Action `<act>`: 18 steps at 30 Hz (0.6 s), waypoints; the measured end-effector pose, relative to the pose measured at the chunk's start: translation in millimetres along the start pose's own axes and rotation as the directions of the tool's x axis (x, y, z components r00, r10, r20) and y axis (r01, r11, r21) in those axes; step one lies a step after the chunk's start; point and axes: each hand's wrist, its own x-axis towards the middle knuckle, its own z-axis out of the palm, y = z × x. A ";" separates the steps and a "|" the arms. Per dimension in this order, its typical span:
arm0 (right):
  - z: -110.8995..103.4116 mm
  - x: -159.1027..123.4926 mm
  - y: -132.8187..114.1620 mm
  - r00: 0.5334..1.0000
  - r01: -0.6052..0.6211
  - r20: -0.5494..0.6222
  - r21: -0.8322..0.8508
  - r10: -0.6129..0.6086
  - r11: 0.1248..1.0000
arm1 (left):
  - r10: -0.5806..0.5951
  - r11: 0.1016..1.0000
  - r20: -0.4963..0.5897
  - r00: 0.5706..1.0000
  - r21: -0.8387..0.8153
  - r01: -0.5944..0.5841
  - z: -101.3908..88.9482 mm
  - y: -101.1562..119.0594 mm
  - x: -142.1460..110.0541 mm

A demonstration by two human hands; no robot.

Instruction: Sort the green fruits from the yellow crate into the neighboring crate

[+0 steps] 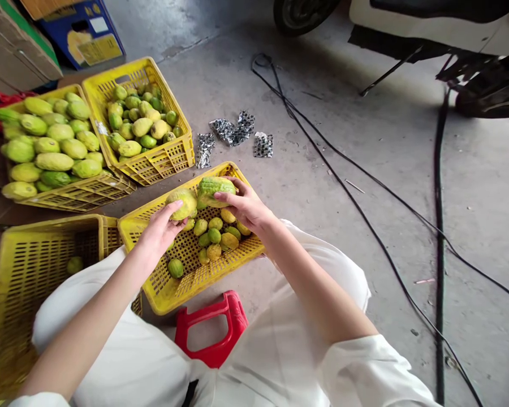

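My left hand is closed around a yellowish lemon-like fruit, its thumb across the near side. In my right hand is a larger, greener fruit with a ridged skin, gripped from the right. The two fruits are held close together over a yellow plastic crate between my knees. Inside it, several smaller green and yellow fruits lie mostly towards the right, and a single green one rests near the front left.
Two yellow crates heaped with fruit stand at the upper left. Another crate with a green fruit is by my left knee. A red stool, foil scraps, black cables and a parked scooter are around.
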 end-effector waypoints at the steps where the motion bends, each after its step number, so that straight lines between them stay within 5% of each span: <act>1: 0.1 0.4 -0.1 1.000 -0.014 0.003 0.000 0.014 1.000 | 0.005 1.000 -0.012 1.000 -0.001 -0.005 -0.2 -0.2 0.0; 10: 0.4 2.1 -0.2 0.992 -0.091 -0.089 -0.045 0.087 0.995 | 0.023 0.999 0.007 1.000 -0.039 -0.023 -4.3 1.5 2.9; 18: 4.6 4.0 -1.3 0.996 0.004 -0.091 0.020 -0.002 1.000 | 0.078 0.995 0.055 0.995 -0.072 -0.074 -5.4 3.8 6.1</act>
